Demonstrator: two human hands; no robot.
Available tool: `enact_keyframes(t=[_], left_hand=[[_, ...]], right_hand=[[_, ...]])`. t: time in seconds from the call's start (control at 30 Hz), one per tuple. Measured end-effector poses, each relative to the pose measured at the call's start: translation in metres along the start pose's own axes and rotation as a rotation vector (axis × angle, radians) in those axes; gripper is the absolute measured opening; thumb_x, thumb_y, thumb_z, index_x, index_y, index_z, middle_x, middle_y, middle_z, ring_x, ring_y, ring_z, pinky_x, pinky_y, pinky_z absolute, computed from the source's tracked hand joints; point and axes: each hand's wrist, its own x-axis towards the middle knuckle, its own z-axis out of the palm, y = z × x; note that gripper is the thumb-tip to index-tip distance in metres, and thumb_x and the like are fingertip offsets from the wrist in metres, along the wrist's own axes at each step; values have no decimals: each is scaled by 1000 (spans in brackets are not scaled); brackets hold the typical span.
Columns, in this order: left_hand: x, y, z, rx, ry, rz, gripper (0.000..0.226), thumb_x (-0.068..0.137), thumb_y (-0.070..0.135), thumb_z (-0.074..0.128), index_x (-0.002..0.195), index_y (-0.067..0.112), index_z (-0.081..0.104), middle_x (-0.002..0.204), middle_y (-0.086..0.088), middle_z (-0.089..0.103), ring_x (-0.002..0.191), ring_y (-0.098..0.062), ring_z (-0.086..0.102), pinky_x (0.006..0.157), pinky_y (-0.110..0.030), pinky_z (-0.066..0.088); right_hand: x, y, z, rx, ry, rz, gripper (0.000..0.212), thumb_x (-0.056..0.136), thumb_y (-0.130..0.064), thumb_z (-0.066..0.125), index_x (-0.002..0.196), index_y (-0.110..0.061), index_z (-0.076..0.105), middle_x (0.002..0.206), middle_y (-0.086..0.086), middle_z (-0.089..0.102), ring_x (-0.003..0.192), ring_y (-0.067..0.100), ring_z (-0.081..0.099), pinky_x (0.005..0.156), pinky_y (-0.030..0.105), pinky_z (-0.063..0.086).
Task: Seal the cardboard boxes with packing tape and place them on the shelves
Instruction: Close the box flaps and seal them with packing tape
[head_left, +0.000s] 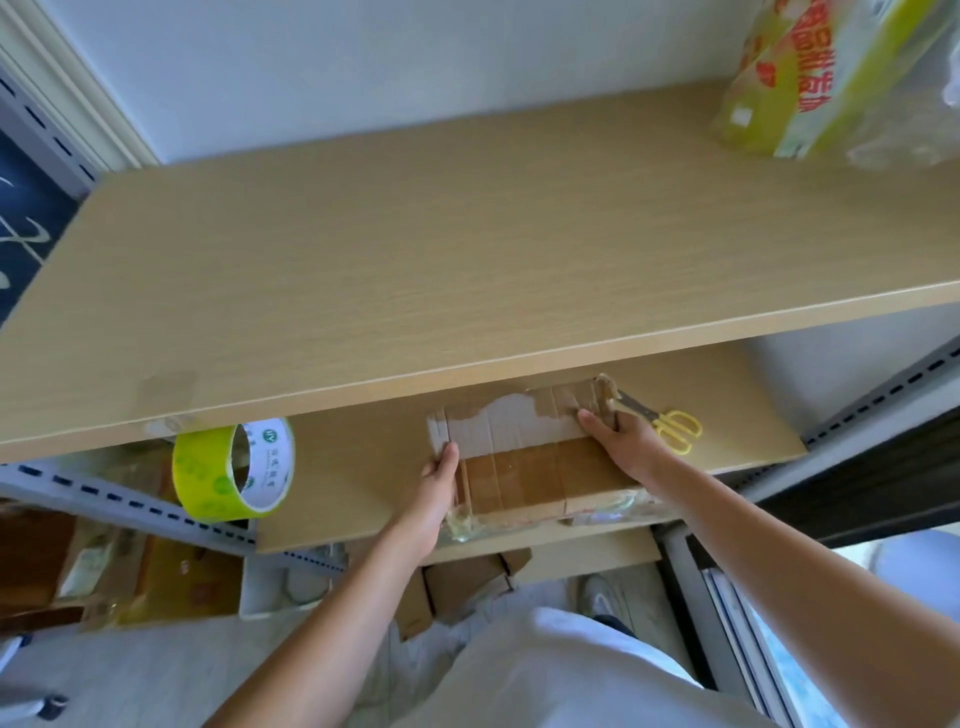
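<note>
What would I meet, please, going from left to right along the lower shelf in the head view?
Tape roll → left hand → cardboard box → right hand → scissors.

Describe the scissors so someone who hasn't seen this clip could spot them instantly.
Find the lower wooden shelf, under the wide top board. The scissors lie on it just beyond the right hand gripping the cardboard box. Their yellow handles set them apart.

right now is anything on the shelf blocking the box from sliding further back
Nothing visible does. Both hands, left and right, hold the box on the lower shelf. The scissors lie to its right, the tape roll to its left. The upper shelf hides the back.
</note>
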Motion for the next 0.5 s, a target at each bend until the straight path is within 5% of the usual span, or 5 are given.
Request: enact_keyframes(t=[0.07, 0.17, 0.33, 0.43, 0.5], left_hand=[[-3, -1, -10, -41, -40, -15, 66, 85, 64, 62, 137, 25, 51, 145, 7, 45, 137, -23, 41, 114, -42, 31], [0, -8, -25, -91, -97, -23, 117, 49, 69, 85, 148, 27, 40, 153, -1, 41, 136, -23, 44, 115, -50, 33], [-14, 19, -27, 102, 15, 189, 101, 90, 26, 71, 157, 39, -4, 162, 15, 2, 143, -17, 31, 115, -44, 32], [-17, 26, -23, 271, -94, 269, 80, 101, 42, 51, 156, 41, -6, 157, 16, 11, 136, -12, 35, 110, -42, 33], [-18, 25, -20, 395, -99, 292, 73, 100, 50, 43, 156, 37, -2, 138, 10, 42, 105, -2, 50, 92, -35, 45]], right_hand=[[4, -5, -9, -104, -24, -43, 56, 90, -65, 50, 122, -19, 57, 99, 3, 64, 91, 21, 63, 83, 38, 56], [7, -18, -21, -219, -33, -103, 65, 89, -69, 47, 133, -22, 53, 114, 5, 64, 99, 23, 62, 87, 40, 56], [2, -8, -7, -185, 93, 20, 83, 89, -72, 44, 154, -23, 26, 140, 15, 51, 116, 33, 54, 90, 37, 47], [-3, 9, 2, -43, -6, 105, 76, 86, -67, 56, 143, -20, 40, 124, 8, 56, 107, 27, 55, 83, 42, 53], [-4, 12, 1, -49, -51, 57, 65, 89, -57, 60, 139, -21, 42, 116, 4, 56, 106, 27, 57, 84, 46, 58]])
